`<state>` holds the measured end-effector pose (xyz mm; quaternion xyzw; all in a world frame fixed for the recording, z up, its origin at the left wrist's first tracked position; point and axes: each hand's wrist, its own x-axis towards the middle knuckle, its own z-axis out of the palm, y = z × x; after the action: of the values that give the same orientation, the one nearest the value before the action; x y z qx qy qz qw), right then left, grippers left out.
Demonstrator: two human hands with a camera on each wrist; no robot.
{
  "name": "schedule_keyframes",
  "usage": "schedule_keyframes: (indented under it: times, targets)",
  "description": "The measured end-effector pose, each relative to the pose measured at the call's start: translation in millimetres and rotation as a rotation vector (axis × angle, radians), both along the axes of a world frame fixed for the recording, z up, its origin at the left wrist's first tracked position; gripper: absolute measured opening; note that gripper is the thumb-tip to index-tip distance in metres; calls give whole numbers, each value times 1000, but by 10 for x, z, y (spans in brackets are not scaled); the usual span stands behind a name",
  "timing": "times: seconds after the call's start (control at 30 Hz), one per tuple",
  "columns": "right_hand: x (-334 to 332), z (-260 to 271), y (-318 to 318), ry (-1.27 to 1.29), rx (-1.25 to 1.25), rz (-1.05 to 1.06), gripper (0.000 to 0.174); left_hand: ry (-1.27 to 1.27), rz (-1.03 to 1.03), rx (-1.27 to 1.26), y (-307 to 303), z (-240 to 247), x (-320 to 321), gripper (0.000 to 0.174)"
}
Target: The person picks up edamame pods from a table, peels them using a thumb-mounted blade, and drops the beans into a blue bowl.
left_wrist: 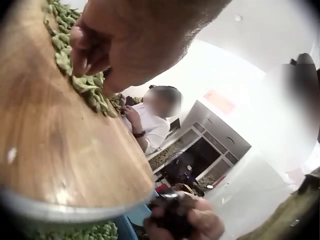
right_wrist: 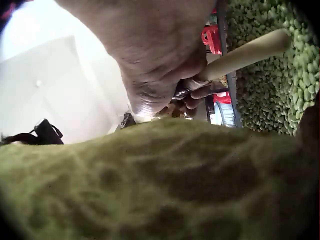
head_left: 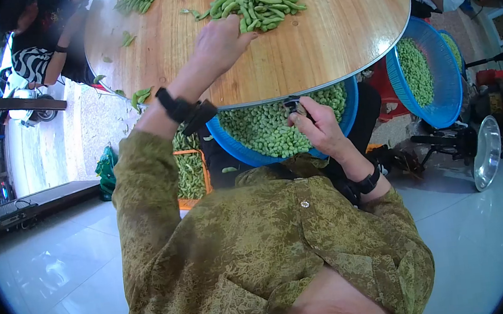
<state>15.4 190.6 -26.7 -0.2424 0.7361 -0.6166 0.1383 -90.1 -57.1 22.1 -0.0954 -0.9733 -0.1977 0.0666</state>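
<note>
My left hand (head_left: 218, 47) reaches over the wooden table to the near edge of a pile of green soybean pods (head_left: 257, 3). In the left wrist view its bent fingers (left_wrist: 82, 52) and thumb are right at the pods; I cannot tell whether they pinch one. Lower down, my right hand (head_left: 322, 128) grips a small dark tool (head_left: 292, 103) with a shiny metal part, above a blue basin (head_left: 352, 94) of shelled soybeans (head_left: 261, 128). In the right wrist view a pale rod (right_wrist: 250, 55) sticks out from this hand over the beans.
The round table (head_left: 308, 53) overhangs part of the basin. A second blue basket (head_left: 449, 84) of beans stands at the right, near a metal bowl (head_left: 487, 153). An orange crate (head_left: 207, 177) of pods is below my left arm. People sit at both far sides.
</note>
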Motion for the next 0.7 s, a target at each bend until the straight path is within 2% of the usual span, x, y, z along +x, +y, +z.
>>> schedule_keyframes:
  times: [0.07, 0.13, 0.3, 0.37, 0.43, 0.47, 0.53, 0.57, 0.63, 0.7]
  targets:
    - [13, -18, 75, -1, -18, -14, 17, 44, 51, -50, -6, -75, -95, 26]
    - [32, 57, 125, -193, -79, -94, 23, 38, 47, -26, -35, -100, -119, 22]
    - [1, 29, 77, -323, -143, -53, 32, 193, 18, 11, -305, -238, 38, 21]
    - [-11, 56, -19, -401, -338, -37, 37, 249, 1, 39, -339, -288, 134, 21]
    - [-77, 91, -98, -453, -419, -17, 39, -43, 109, 481, -268, -206, 286, 17]
    - [-110, 111, -139, -499, -501, 5, 40, -51, 102, 482, -199, -135, 393, 17]
    - [-140, 143, -213, -555, -538, -15, 41, -498, 42, 1111, 41, 66, 643, 16]
    - [-152, 155, -235, -601, -587, 1, 41, -504, 36, 1115, 117, 58, 725, 16]
    - [-148, 224, -263, -680, -655, 25, 42, -655, -51, 1305, 232, 31, 851, 16]
    - [-130, 217, -230, -703, -685, 53, 43, -682, -45, 1337, 302, -25, 920, 16]
